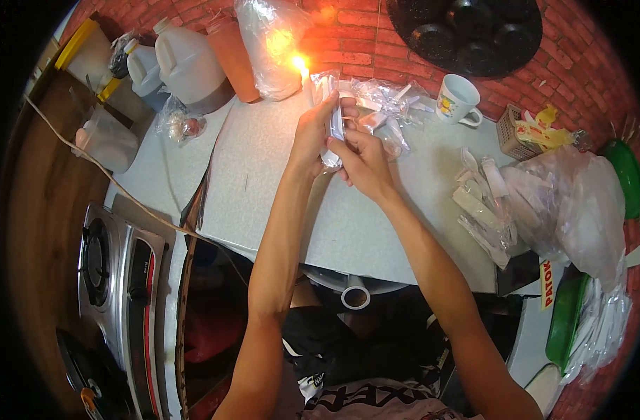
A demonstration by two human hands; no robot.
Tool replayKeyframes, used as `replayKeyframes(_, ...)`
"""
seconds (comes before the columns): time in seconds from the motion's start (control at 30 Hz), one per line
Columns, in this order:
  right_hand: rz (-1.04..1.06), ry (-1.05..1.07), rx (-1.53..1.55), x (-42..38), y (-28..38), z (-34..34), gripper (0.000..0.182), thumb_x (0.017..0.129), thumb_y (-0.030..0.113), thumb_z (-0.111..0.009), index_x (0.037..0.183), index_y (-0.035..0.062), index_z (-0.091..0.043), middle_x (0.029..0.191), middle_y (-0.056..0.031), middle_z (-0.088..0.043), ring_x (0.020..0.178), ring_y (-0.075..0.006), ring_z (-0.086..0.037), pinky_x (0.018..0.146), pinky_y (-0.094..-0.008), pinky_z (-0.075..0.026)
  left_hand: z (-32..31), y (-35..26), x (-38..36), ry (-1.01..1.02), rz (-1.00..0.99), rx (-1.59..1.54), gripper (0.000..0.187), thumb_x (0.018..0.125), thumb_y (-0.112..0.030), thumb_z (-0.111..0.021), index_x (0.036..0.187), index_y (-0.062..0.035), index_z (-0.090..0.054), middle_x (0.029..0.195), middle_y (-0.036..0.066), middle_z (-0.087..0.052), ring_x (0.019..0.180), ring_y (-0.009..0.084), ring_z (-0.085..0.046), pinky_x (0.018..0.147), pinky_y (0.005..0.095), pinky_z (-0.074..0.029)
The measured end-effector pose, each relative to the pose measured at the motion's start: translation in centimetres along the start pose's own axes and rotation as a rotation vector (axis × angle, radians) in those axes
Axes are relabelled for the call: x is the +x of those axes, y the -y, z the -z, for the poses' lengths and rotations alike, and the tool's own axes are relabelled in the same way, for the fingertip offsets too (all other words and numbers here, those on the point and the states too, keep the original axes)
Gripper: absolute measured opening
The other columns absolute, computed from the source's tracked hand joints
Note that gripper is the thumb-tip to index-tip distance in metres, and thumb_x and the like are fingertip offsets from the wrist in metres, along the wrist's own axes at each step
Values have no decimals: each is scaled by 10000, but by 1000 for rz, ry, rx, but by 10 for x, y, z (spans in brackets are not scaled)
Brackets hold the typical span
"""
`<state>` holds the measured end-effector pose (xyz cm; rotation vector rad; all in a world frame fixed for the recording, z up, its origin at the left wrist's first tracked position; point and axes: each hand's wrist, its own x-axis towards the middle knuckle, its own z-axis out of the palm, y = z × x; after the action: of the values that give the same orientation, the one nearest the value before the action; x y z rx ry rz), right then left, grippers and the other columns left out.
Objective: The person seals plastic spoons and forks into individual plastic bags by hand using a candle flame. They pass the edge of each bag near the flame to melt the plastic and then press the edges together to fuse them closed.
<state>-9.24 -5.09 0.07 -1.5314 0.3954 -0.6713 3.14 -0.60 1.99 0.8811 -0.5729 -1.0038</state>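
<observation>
Both hands are closed around a slim clear plastic packet [335, 127] with white pieces inside, which look like plastic cutlery. My left hand [313, 133] wraps its left side, and my right hand [366, 155] grips the lower right part with the thumb across it. The packet's upper end points away from me, close beside a lit white candle [305, 74]. Just behind my right hand lies a loose pile of clear-wrapped white cutlery [393, 108].
Plastic jugs [190, 66] and a clear bag [264, 56] stand at the back left. A mug [458, 100], a small basket [510, 131] and more wrapped cutlery [484, 203] are on the right. A gas stove [120, 273] sits at lower left, with a cord [110, 164] above it.
</observation>
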Motion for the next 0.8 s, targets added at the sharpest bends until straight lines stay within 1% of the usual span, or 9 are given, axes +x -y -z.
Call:
replayKeyframes(0.1, -14, -17, 4, 2, 2, -2, 227, 986, 195, -648, 882, -6, -668, 625, -29, -594, 432, -76, -523, 372, -249, -382, -5, -4, -3, -2, 87, -67, 472, 1070, -423, -444, 1187, 6, -604, 951, 112, -683, 802, 207, -697, 611, 326, -592)
replayKeyframes(0.23, 2, -19, 74, 6, -1, 1, 243, 1000, 207, -637, 894, -9, -670, 631, -27, -593, 438, -73, -525, 366, -248, -381, -2, -1, -1, 67, 101, -3, 497, 1067, -439, -400, 1214, 0, -579, 958, 120, -686, 801, 220, -700, 626, 339, -601)
replayKeyframes(0.37, 20, -21, 94, 4, -1, 1, 283, 1016, 243, -638, 892, -9, -670, 640, -26, -597, 450, -71, -533, 370, -244, -387, 1, 2, 0, 39, 67, 31, 443, 1078, -423, -396, 1163, -22, -564, 950, 139, -687, 752, 227, -695, 600, 340, -597)
replayKeyframes(0.47, -44, -6, 106, 2, 1, 2, 330, 1024, 302, -641, 885, 5, -672, 640, -21, -593, 459, -73, -534, 376, -237, -384, 7, 4, 4, -7, 32, 37, 410, 1088, -405, -396, 1126, -29, -555, 952, 148, -689, 720, 223, -687, 577, 330, -582)
replayKeyframes(0.57, -63, -3, 96, -2, 0, 7, 402, 1040, 384, -606, 876, 24, -674, 638, -19, -589, 462, -74, -523, 387, -234, -387, 9, 0, 5, -51, -5, 62, 395, 1096, -389, -395, 1113, -25, -548, 945, 149, -694, 705, 211, -674, 575, 321, -565)
replayKeyframes(0.63, -118, -11, 107, -6, 1, 8, 500, 1052, 470, -537, 849, 32, -666, 619, -18, -579, 461, -75, -511, 395, -232, -385, 7, -2, 5, -76, -19, 88, 391, 1099, -381, -394, 1112, -20, -545, 937, 147, -697, 704, 204, -668, 583, 321, -558)
replayKeyframes(0.67, -118, -11, 109, -4, -3, 10, 500, 1052, 470, -537, 849, 32, -666, 619, -18, -579, 461, -75, -511, 395, -232, -385, 6, -2, 4, -60, -24, 99, 390, 1101, -375, -393, 1109, -16, -545, 912, 142, -697, 696, 198, -659, 589, 313, -547)
replayKeyframes(0.73, -156, 36, 126, -2, -10, 12, 654, 1048, 572, -421, 791, 13, -643, 637, -49, -596, 489, -93, -540, 422, -215, -412, 5, -3, 4, -47, -26, 110, 390, 1103, -370, -392, 1106, -11, -544, 886, 138, -697, 687, 193, -650, 596, 306, -537)
replayKeyframes(0.8, -168, 41, 141, -1, -13, 13, 639, 1050, 539, -411, 794, 4, -649, 639, -54, -594, 491, -96, -540, 423, -218, -413, 5, -5, 2, -2, -23, 130, 393, 1106, -365, -386, 1103, -8, -551, 823, 128, -688, 672, 181, -641, 591, 294, -516)
